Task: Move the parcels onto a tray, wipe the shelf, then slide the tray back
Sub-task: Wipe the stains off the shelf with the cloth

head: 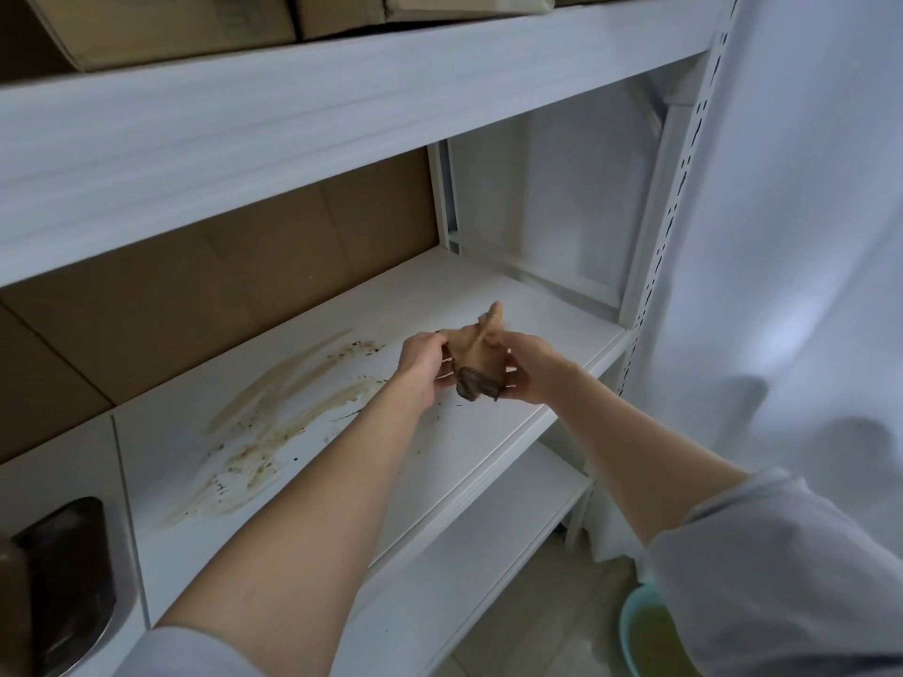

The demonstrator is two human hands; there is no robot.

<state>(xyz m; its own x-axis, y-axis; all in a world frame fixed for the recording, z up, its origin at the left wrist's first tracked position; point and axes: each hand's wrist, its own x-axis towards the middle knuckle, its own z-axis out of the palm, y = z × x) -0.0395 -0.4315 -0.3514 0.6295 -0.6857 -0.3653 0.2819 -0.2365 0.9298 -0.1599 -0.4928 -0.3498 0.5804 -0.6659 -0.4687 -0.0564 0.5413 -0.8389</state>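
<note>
Both my hands hold a tan cloth (476, 356) just above the white shelf (488, 447); its lower corner is dark with dirt. My left hand (422, 366) grips the cloth's left side and my right hand (527, 368) pinches its right side, with one corner sticking up behind. Brown smears and specks (273, 427) streak the shelf surface left of my hands. A metal tray (73, 579) with dark contents shows at the lower left edge, on the neighbouring shelf section. Brown parcels (161, 22) sit on the shelf above.
Cardboard (220, 285) lines the back of the shelf bay. A perforated white upright (679, 188) stands at the right, with a white curtain (806, 237) beyond it. A lower shelf (469, 569) lies below, and a teal basin (645, 632) with yellowish liquid sits on the floor.
</note>
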